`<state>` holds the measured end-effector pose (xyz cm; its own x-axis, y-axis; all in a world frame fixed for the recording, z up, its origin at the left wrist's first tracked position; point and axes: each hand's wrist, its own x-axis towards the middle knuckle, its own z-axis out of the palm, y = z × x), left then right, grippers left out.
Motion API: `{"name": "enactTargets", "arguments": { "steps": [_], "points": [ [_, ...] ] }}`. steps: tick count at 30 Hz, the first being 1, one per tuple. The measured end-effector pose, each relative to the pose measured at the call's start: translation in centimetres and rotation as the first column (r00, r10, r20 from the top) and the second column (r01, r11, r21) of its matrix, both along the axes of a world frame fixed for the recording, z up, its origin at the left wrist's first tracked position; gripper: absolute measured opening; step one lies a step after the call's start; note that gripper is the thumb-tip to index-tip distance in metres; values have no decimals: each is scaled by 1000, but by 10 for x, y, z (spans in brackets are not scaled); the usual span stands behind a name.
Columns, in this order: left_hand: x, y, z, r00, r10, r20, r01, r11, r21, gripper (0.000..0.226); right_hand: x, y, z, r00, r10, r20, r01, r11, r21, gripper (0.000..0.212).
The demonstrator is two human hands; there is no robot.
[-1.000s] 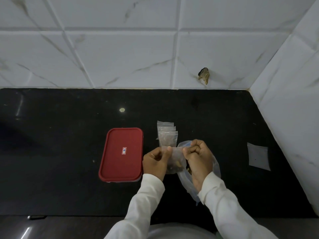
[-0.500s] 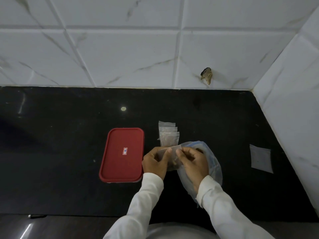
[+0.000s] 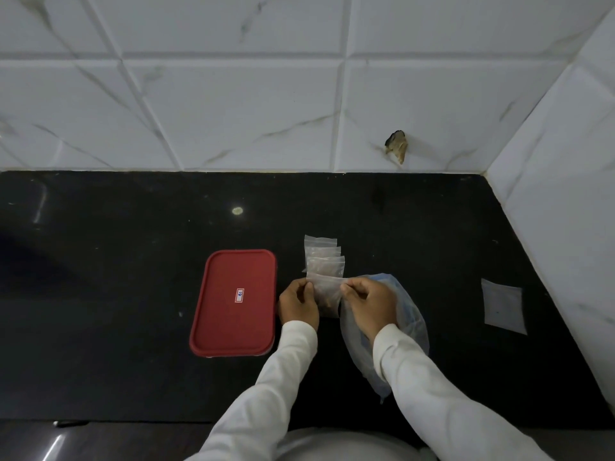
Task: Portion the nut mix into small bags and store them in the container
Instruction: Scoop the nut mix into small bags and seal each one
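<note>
A small clear bag [image 3: 325, 294] with brown nuts at its bottom hangs between my hands. My left hand [image 3: 298, 302] pinches its top left corner and my right hand [image 3: 369, 302] pinches its top right corner. Just behind it, three small filled bags [image 3: 322, 257] lie overlapped on the black counter. The large clear bag of nut mix [image 3: 409, 324] lies under my right hand and forearm. The container [image 3: 234, 302], shut with a red lid, stands to the left of my left hand.
A flat empty small bag [image 3: 503, 306] lies at the right, near the tiled side wall [image 3: 559, 227]. The tiled back wall has a chipped hole [image 3: 396, 146]. The counter's front edge [image 3: 133, 422] runs along the bottom.
My right hand has slid from the bag's middle out to its top right corner, so the bag's top is now stretched flat between both hands. The view has shifted slightly.
</note>
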<state>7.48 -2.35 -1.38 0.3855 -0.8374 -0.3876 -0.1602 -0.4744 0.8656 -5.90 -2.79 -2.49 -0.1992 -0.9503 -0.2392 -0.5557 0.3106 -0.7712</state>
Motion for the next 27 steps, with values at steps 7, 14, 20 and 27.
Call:
{"name": "enactTargets", "arguments": {
  "steps": [7, 14, 20, 27],
  "points": [
    [-2, 1, 0, 998, 46, -53, -44, 999, 31, 17, 0, -13, 5, 994, 50, -95, -48, 999, 21, 13],
    [-4, 10, 4, 996, 32, -88, -33, 999, -7, 37, -3, -8, 13, 997, 44, -70, -45, 999, -9, 20],
    [-20, 36, 30, 991, -110, 76, 120, 981, -153, 47, -31, 8, 21, 997, -18, 71, 22, 998, -62, 31],
    [-82, 36, 85, 910, -414, 29, 405, 870, -279, 21, -89, 35, 51, 960, -191, 207, 209, 976, -68, 12]
  ]
}}
